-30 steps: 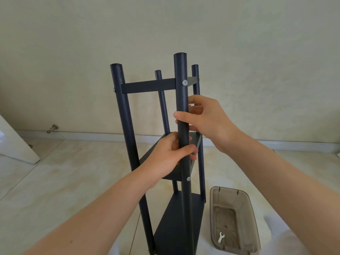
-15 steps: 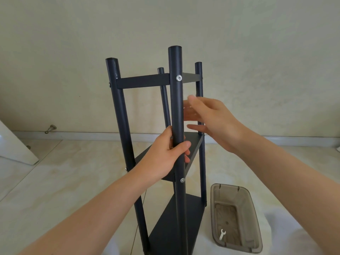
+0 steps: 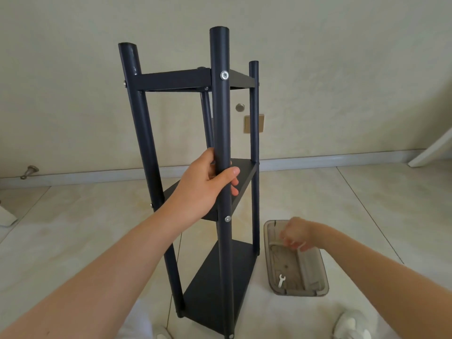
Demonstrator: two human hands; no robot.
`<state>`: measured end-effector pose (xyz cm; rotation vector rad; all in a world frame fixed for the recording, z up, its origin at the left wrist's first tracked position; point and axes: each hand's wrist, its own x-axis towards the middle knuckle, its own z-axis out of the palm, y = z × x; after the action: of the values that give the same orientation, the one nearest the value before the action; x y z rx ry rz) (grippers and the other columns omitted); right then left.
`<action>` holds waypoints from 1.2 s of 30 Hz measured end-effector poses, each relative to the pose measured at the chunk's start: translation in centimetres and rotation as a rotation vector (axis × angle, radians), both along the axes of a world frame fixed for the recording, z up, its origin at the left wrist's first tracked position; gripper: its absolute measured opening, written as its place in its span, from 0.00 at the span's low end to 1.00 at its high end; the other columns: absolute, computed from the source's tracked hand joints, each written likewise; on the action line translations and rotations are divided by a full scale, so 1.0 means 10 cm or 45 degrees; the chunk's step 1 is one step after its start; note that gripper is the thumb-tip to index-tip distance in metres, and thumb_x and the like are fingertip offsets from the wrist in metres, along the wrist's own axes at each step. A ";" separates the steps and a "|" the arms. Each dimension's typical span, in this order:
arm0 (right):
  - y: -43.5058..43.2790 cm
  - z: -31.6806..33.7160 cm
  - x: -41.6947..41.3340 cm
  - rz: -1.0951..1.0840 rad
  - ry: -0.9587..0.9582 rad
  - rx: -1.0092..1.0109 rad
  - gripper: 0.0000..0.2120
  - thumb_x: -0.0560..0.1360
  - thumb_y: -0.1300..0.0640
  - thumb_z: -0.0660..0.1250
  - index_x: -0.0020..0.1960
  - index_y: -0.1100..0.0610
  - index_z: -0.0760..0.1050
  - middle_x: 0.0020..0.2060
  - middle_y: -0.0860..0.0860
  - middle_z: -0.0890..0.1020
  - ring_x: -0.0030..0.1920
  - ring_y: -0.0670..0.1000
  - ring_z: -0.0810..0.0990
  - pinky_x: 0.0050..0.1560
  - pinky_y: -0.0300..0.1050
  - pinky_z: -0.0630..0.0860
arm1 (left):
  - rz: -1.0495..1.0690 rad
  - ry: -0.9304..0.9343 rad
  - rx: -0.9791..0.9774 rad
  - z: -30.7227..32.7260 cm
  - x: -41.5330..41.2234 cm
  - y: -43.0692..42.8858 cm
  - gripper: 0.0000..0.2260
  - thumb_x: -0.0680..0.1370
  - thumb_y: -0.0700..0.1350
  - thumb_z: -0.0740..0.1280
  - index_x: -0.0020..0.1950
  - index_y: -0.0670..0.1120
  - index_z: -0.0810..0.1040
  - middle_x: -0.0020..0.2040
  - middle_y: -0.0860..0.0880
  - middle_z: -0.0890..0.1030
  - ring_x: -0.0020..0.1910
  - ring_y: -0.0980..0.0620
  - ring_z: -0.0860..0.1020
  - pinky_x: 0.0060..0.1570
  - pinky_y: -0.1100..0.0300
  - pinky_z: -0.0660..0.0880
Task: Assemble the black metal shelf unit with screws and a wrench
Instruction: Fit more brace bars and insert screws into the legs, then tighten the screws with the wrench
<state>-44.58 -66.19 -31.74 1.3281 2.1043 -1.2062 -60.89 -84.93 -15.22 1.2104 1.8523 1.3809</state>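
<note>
We have the black metal shelf unit [image 3: 171, 80] standing upright on the tiled floor [image 3: 354, 204], well in from the skirting [image 3: 330, 159] along the floor's far edge. It is matt black: four round posts with capped tops, joined by three flat rectangular shelves, one near the top, one at mid-height and one just above the floor. Silver screws [image 3: 224, 75] show on the front post [image 3: 221, 123], one at the top shelf and one at the middle shelf.

Our left hand [image 3: 203, 184] grips the front post just above the middle shelf, fingers wrapped round it and the thumb across its front. Our right hand [image 3: 297, 234] hangs low over the far end of a translucent grey tray [image 3: 298, 293], which sits on the floor just beside the unit's right side. That hand is blurred, its fingers curled, and we cannot tell whether it holds anything. A small white wrench [image 3: 281, 280] lies in the tray near its near-left corner.
</note>
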 end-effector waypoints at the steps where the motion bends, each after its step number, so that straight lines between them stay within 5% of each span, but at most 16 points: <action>1: -0.08 -0.19 0.05 0.018 -0.021 -0.009 0.11 0.81 0.59 0.60 0.41 0.59 0.72 0.38 0.55 0.76 0.35 0.50 0.73 0.37 0.41 0.71 | -0.003 0.010 0.004 -0.01 0.01 0.01 0.04 0.80 0.47 0.66 0.54 0.52 0.72 0.40 0.54 0.84 0.40 0.53 0.85 0.44 0.60 0.81; 4: -0.31 -0.71 0.15 0.106 -0.085 0.034 0.16 0.82 0.56 0.59 0.36 0.56 0.68 0.33 0.52 0.71 0.32 0.48 0.68 0.37 0.40 0.68 | -0.011 0.030 0.013 -0.04 0.03 0.05 0.04 0.80 0.47 0.66 0.53 0.52 0.72 0.41 0.53 0.84 0.40 0.53 0.85 0.45 0.59 0.82; 6: -0.44 -0.93 0.21 0.150 -0.111 0.065 0.09 0.83 0.52 0.60 0.50 0.57 0.73 0.45 0.53 0.77 0.41 0.48 0.73 0.41 0.37 0.69 | -0.014 0.040 0.013 -0.04 0.05 0.08 0.05 0.80 0.47 0.66 0.54 0.52 0.72 0.41 0.53 0.84 0.40 0.54 0.85 0.44 0.60 0.82; 8: -0.52 -1.11 0.25 0.165 -0.112 0.064 0.17 0.82 0.49 0.60 0.66 0.58 0.69 0.61 0.54 0.76 0.54 0.51 0.75 0.52 0.39 0.71 | -0.013 0.035 0.022 -0.04 0.06 0.10 0.05 0.80 0.47 0.66 0.54 0.52 0.72 0.41 0.52 0.84 0.40 0.53 0.85 0.44 0.59 0.82; 13: -0.68 -1.31 0.24 0.245 -0.190 0.023 0.24 0.82 0.46 0.58 0.72 0.59 0.64 0.68 0.57 0.73 0.67 0.56 0.73 0.65 0.47 0.71 | 0.013 0.069 0.025 -0.02 0.06 0.13 0.05 0.81 0.47 0.66 0.54 0.52 0.72 0.42 0.51 0.84 0.39 0.53 0.85 0.43 0.60 0.82; 20: -0.70 -1.29 0.22 0.436 -0.243 -0.125 0.21 0.80 0.45 0.63 0.60 0.62 0.76 0.51 0.56 0.81 0.50 0.55 0.80 0.46 0.42 0.74 | 0.034 0.068 0.018 0.02 0.04 0.14 0.04 0.81 0.47 0.66 0.54 0.54 0.72 0.42 0.52 0.84 0.39 0.54 0.85 0.40 0.65 0.81; 29: -0.77 -1.35 0.22 0.291 -0.294 -0.271 0.19 0.82 0.56 0.54 0.70 0.63 0.68 0.65 0.59 0.75 0.60 0.57 0.77 0.60 0.50 0.76 | 0.056 0.062 -0.005 0.05 0.05 0.09 0.05 0.81 0.46 0.66 0.54 0.54 0.72 0.43 0.54 0.84 0.39 0.54 0.85 0.37 0.67 0.79; 33: -0.83 -1.53 0.18 0.178 -0.308 -0.176 0.17 0.79 0.61 0.63 0.66 0.65 0.73 0.60 0.59 0.80 0.42 0.50 0.77 0.36 0.38 0.75 | 0.071 0.074 -0.010 0.03 0.07 0.05 0.05 0.81 0.47 0.66 0.56 0.51 0.72 0.43 0.53 0.85 0.40 0.54 0.85 0.40 0.65 0.81; 36: -0.85 -1.69 0.18 0.192 -0.360 -0.138 0.21 0.78 0.60 0.68 0.68 0.67 0.69 0.65 0.61 0.76 0.57 0.57 0.79 0.49 0.43 0.74 | 0.080 0.066 -0.008 0.02 0.08 0.01 0.05 0.80 0.47 0.66 0.55 0.50 0.73 0.43 0.52 0.85 0.40 0.53 0.85 0.42 0.64 0.81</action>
<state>-42.78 -74.67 -48.68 1.1913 1.8742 -0.9917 -60.06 -84.79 -15.04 1.2051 1.9441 1.3880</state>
